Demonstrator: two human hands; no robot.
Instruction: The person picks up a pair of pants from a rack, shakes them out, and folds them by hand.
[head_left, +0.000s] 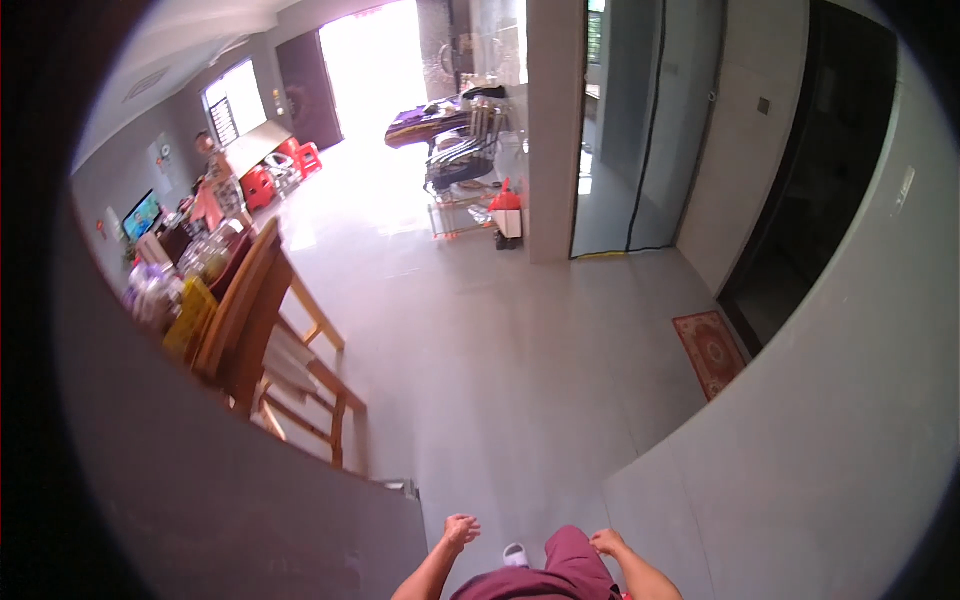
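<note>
My left hand (462, 529) hangs in front of me at the bottom of the view, fingers loosely bent, over the tiled floor, with nothing seen in it. Beside the raised thigh of my maroon trousers (574, 551) is my right hand (607, 541), its fingers curled close to the cloth; whether it touches the cloth or holds anything is not plain. A foot in a pale slipper (515, 555) shows on the floor between the hands.
Walls (675, 480) flank me closely. Ahead left stands a wooden table (247, 315) bearing jars and bags, with a wooden chair (337, 420). A red patterned mat (710, 352) lies by a dark doorway at right. Stacked chairs (461, 161) and red stools (259, 187) stand farther off.
</note>
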